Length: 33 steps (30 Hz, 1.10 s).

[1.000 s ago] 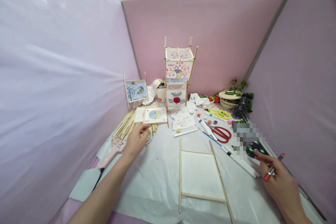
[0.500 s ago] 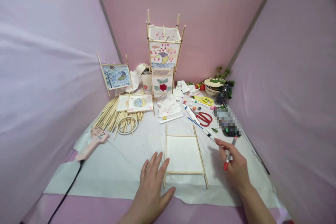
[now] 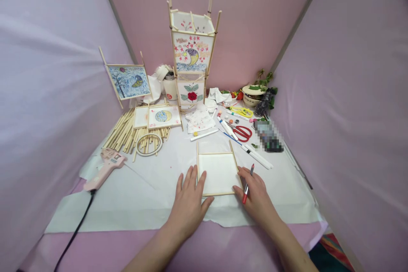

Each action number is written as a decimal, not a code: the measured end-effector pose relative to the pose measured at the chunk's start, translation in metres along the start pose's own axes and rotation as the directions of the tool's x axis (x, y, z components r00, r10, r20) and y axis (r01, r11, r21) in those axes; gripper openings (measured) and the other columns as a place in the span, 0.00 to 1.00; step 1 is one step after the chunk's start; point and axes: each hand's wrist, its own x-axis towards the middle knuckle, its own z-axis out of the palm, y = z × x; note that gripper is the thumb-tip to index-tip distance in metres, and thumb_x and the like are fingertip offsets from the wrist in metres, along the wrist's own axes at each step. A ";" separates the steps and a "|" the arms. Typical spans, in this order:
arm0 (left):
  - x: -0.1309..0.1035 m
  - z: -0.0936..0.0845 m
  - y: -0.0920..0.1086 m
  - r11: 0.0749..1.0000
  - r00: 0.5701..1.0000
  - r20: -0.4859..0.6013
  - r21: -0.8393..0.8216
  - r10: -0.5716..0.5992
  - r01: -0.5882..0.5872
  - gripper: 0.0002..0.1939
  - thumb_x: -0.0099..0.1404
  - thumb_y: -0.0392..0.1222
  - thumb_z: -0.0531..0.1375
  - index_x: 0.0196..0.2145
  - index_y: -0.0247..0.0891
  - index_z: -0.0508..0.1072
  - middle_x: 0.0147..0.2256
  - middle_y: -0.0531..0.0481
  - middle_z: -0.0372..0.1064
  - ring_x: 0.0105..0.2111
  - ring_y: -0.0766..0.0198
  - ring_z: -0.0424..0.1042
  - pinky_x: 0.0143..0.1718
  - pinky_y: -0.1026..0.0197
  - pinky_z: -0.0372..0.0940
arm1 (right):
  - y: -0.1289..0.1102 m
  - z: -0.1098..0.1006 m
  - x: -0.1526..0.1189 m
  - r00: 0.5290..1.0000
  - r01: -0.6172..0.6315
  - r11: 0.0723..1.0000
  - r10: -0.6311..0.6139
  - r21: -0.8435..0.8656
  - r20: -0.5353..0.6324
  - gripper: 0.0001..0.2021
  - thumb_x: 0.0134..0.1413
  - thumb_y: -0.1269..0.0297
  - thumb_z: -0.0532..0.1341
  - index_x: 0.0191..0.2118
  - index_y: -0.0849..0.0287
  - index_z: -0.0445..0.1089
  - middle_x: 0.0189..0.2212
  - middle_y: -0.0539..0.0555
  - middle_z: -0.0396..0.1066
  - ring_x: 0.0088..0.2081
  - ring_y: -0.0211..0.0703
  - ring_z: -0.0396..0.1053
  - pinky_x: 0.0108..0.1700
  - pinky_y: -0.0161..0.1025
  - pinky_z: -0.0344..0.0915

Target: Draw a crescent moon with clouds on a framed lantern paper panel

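A wooden stick frame with a blank white panel (image 3: 218, 174) lies flat on the table in front of me. My left hand (image 3: 189, 199) rests open along its left side, fingers stretched and spread, fingertips over the left stick. At the right side, my right hand (image 3: 257, 191) touches the frame's right stick with thumb and fingertips. A red-ended pen with a grey barrel (image 3: 247, 185) is held in that same hand, slanting with its thicker red end toward me. The frame's lower right corner is partly hidden by the right hand.
Behind stand a decorated stick tower (image 3: 193, 61) and a painted panel (image 3: 129, 81). To the left are a pink glue gun (image 3: 106, 169), a tape ring (image 3: 148, 144) and loose sticks (image 3: 119, 134). Red-handled scissors (image 3: 242, 133), white markers (image 3: 256, 156) and a blurred phone-like object (image 3: 268, 136) lie right.
My right hand has moved left, from beside the white markers to the frame's right stick, still holding the red-ended pen. My left hand stays at the left side. The camera view has shifted.
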 end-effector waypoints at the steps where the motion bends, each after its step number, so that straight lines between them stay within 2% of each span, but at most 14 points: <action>1: 0.001 0.001 0.000 1.000 1.000 -0.009 0.005 -0.012 0.012 0.32 0.66 0.48 0.58 0.64 0.36 0.56 0.66 0.34 0.46 0.66 0.44 0.43 0.63 0.37 0.47 | -0.001 0.001 0.003 1.000 0.002 1.000 -0.002 0.006 -0.001 0.19 0.59 0.59 0.57 0.55 0.52 0.60 0.58 0.58 0.65 0.59 0.57 0.61 0.57 0.58 0.60; 12: 0.017 0.001 -0.004 0.996 0.996 -0.024 0.029 -0.082 0.083 0.29 0.67 0.46 0.56 0.62 0.33 0.60 0.65 0.31 0.48 0.66 0.43 0.46 0.62 0.37 0.49 | -0.002 0.004 0.029 0.999 -0.035 0.998 0.034 0.046 0.036 0.16 0.59 0.61 0.57 0.53 0.54 0.61 0.57 0.57 0.65 0.59 0.55 0.61 0.58 0.56 0.60; 24: 0.054 0.001 -0.026 0.996 0.995 -0.038 -0.013 -0.092 0.091 0.28 0.67 0.46 0.55 0.61 0.32 0.61 0.64 0.31 0.49 0.66 0.43 0.46 0.62 0.37 0.47 | -0.006 0.007 0.075 1.000 -0.019 0.996 0.020 0.089 -0.005 0.15 0.57 0.65 0.57 0.50 0.55 0.64 0.52 0.58 0.68 0.52 0.52 0.66 0.53 0.51 0.62; 29: 0.053 0.001 -0.029 0.998 0.995 -0.079 0.002 -0.062 0.062 0.27 0.67 0.47 0.55 0.60 0.31 0.62 0.64 0.30 0.51 0.65 0.43 0.47 0.62 0.37 0.46 | -0.003 0.013 0.076 0.999 -0.006 0.992 0.011 0.125 -0.041 0.12 0.58 0.65 0.56 0.49 0.55 0.64 0.53 0.57 0.68 0.53 0.52 0.65 0.54 0.50 0.62; 33: 0.043 0.001 -0.031 1.000 0.995 -0.098 0.004 -0.013 0.013 0.27 0.66 0.46 0.55 0.60 0.32 0.63 0.64 0.30 0.51 0.65 0.44 0.48 0.63 0.37 0.46 | 0.002 0.007 0.065 0.995 -0.033 0.991 0.045 0.132 -0.087 0.12 0.60 0.64 0.54 0.50 0.55 0.64 0.49 0.58 0.70 0.49 0.50 0.67 0.50 0.46 0.65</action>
